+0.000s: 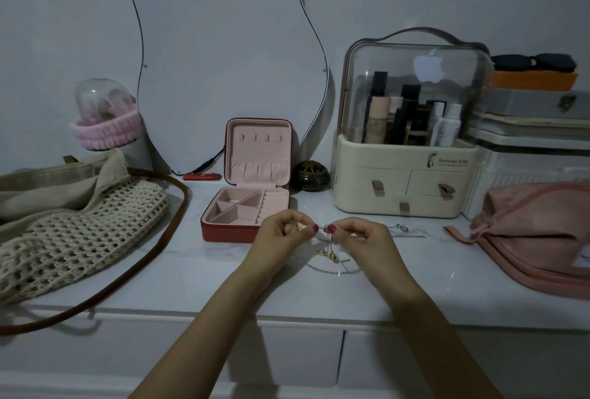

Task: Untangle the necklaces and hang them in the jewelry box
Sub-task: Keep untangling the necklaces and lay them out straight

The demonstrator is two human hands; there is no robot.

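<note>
Hanging in a fine tangle between both hands, the necklaces [329, 253], just in front of the open jewelry box [247, 207] and above the white marble-look tabletop [191, 271]. Pinching the top of the knot from either side: left hand [281, 232] gripping a thin gold strand between thumb and fingertip, right hand [354, 234] nipping the chain right beside it, fingers of both curled tight, nails nearly touching. Running left to right between the pinches, then dropping straight down toward the surface, with small gold pendants dangling just below the fingers and a silvery loop trailing onto the top nearer the body. Looking very thin and slack, gold mixed with silver; hard telling how many strands are crossing in this dim light. Lying apart to the right, another silver chain [404, 231] with a ring-shaped clasp, closer to the right hand. Sitting directly behind the left hand, the box, lid standing upright, a row of small hooks [261, 137] high on the lid lining, none carrying anything yet. Judging by that, still working the knot, hanging yet to come, and calling for an up-and-away reach, left hand nearer. Flanking all this: knitted bag [79, 239] far left, cosmetics organizer [405, 175] behind right, pink pouch [536, 232] far right.
</note>
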